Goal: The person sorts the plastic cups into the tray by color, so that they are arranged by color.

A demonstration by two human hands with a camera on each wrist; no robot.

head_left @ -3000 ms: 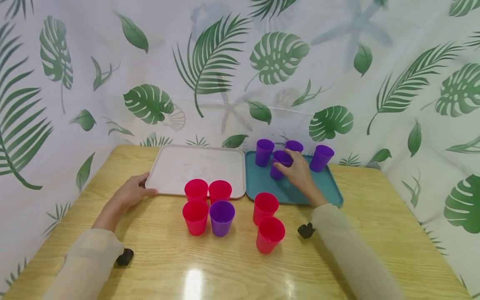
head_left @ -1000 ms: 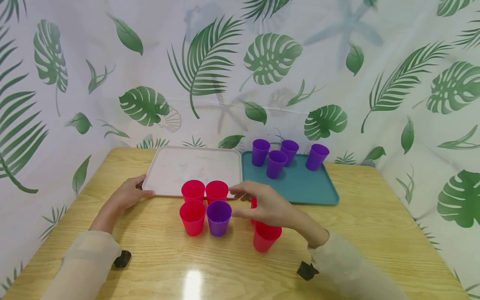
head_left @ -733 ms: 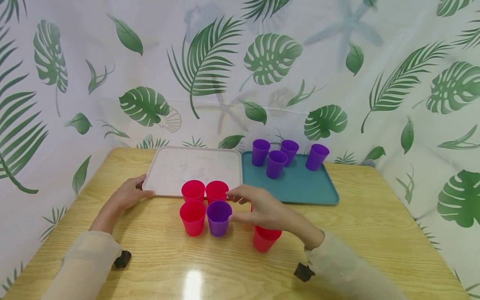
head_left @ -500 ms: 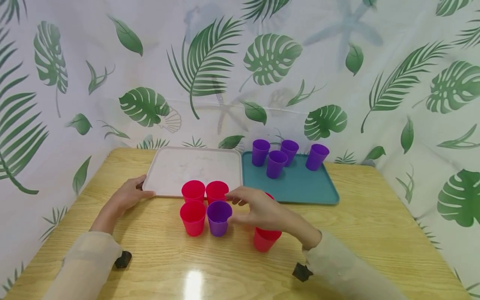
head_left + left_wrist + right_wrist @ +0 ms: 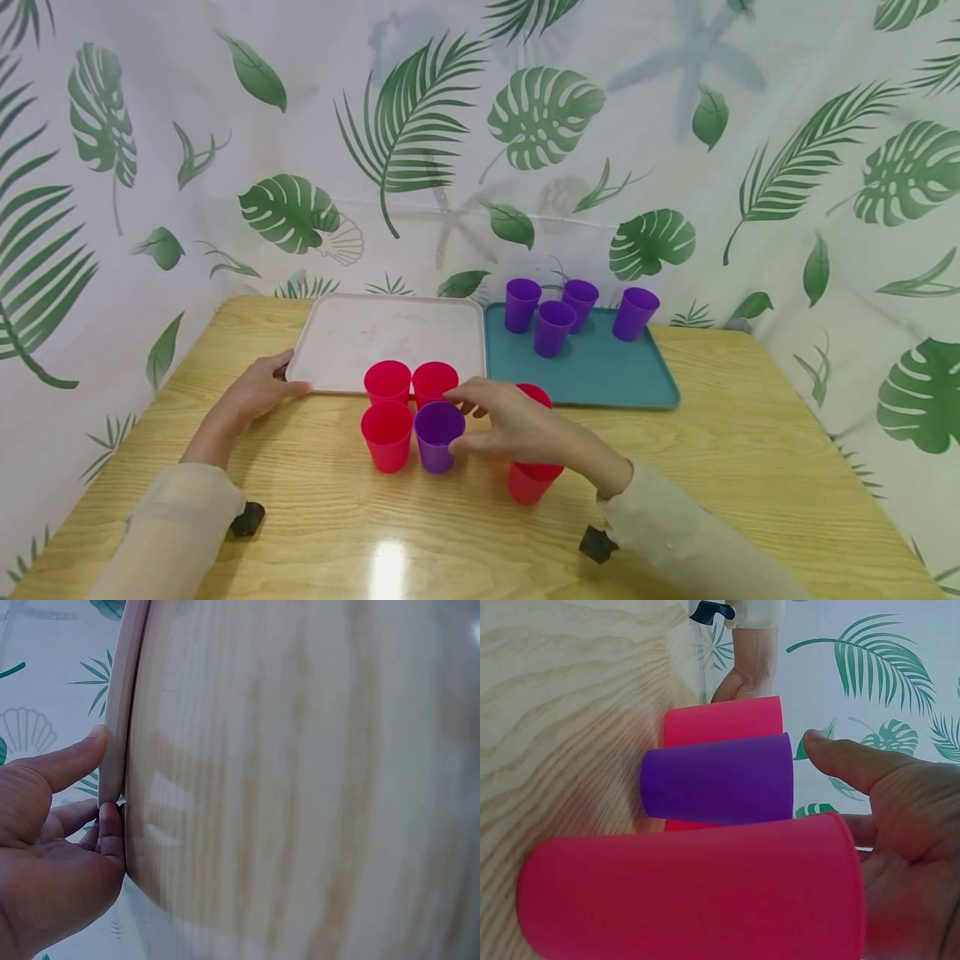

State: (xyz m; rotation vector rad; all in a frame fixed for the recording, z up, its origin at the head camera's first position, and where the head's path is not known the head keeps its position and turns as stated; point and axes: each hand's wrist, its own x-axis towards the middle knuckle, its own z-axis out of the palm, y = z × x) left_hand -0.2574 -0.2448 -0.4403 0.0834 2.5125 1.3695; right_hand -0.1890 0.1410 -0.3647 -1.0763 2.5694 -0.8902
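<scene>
My left hand [image 5: 258, 385] grips the near left corner of the white tray [image 5: 397, 333]; in the left wrist view the thumb lies against the tray's rim [image 5: 114, 761]. Around the purple cup [image 5: 437, 454] on the table, my right hand [image 5: 517, 425] hovers at the rim with thumb and fingers spread. The right wrist view shows a gap between the thumb and the purple cup [image 5: 716, 780]. Three red cups, one of them the near left red cup [image 5: 387, 442], stand beside the purple one. Two more red cups are partly hidden by my right hand, the nearer red cup [image 5: 534, 485] among them.
Several upright purple cups, including a front purple cup [image 5: 553, 335] and a right purple cup [image 5: 636, 317], stand on the teal tray [image 5: 615, 379] at the back right. A leaf-patterned cloth [image 5: 442, 108] hangs behind the wooden table [image 5: 300, 500].
My right hand has left a purple cup on the teal tray and come left and nearer, to the purple cup on the table. The left hand stays at the white tray.
</scene>
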